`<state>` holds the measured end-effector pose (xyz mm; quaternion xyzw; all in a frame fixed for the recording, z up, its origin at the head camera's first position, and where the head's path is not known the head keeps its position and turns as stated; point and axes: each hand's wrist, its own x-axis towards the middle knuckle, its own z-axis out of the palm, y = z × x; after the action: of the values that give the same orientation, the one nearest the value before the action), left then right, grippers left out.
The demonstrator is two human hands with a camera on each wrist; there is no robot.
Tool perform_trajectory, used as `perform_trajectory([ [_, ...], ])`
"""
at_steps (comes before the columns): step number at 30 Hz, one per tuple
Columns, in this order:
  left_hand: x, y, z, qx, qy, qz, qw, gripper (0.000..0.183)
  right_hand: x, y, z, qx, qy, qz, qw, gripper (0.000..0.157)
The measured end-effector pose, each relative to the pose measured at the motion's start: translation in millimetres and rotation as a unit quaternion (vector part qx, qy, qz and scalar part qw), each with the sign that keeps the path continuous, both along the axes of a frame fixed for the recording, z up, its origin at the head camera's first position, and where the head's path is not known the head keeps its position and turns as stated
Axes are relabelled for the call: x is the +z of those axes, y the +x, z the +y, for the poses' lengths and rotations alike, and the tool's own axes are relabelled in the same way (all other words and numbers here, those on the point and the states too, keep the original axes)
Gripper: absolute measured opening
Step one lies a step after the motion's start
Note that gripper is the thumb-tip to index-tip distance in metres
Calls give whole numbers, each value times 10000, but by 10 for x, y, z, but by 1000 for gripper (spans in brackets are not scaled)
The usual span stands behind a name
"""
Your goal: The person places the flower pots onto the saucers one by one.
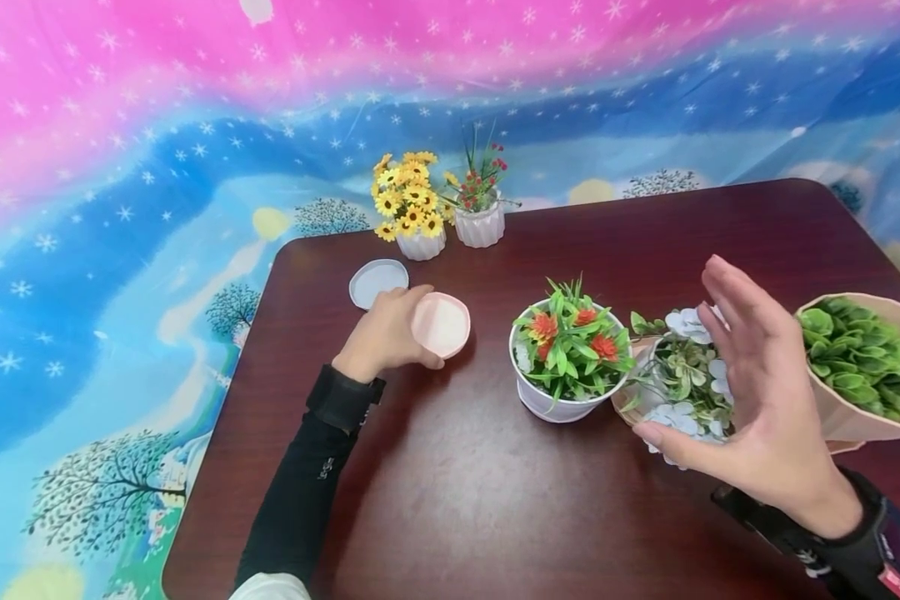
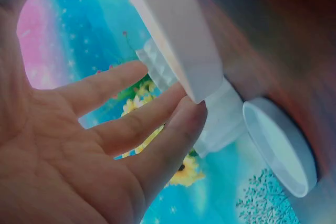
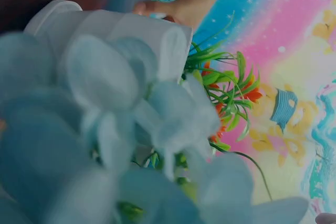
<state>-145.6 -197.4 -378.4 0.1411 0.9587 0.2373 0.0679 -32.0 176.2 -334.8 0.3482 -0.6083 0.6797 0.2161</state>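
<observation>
At the table's left, my left hand [image 1: 393, 329] holds a small shallow dish [image 1: 442, 325], pale with a pink rim, between thumb and fingertips. In the left wrist view, the fingertips [image 2: 191, 114] touch the dish's edge [image 2: 184, 35]. A grey-white saucer [image 1: 378, 282] lies just behind that hand. My right hand [image 1: 772, 400] is spread above a pot of pale blue flowers [image 1: 678, 417], thumb apart from its straight fingers, holding nothing. Blurred blue petals [image 3: 105, 129] fill the right wrist view. Left of them stands a white pot with red flowers [image 1: 570, 358].
A small white pot of yellow flowers [image 1: 412, 200] and another with red berry-like sprigs [image 1: 482, 221] stand by the back edge. Far right, a leafy green plant in a tan paper-like wrap [image 1: 862, 362] stands beside my right hand. A printed cloth [image 1: 120, 167] hangs behind the table [image 1: 450, 517].
</observation>
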Motion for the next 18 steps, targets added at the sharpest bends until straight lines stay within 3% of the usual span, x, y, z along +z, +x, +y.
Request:
perform_trajectory([
  [9,-143,251,121,-439,-377,-413,9975,115,150,-49,-33,278,-482,245,9981,102],
  [18,-171,394,129,-508,-518,-473,9962,117,186,-171,101,705,-1202,471,9891,109],
])
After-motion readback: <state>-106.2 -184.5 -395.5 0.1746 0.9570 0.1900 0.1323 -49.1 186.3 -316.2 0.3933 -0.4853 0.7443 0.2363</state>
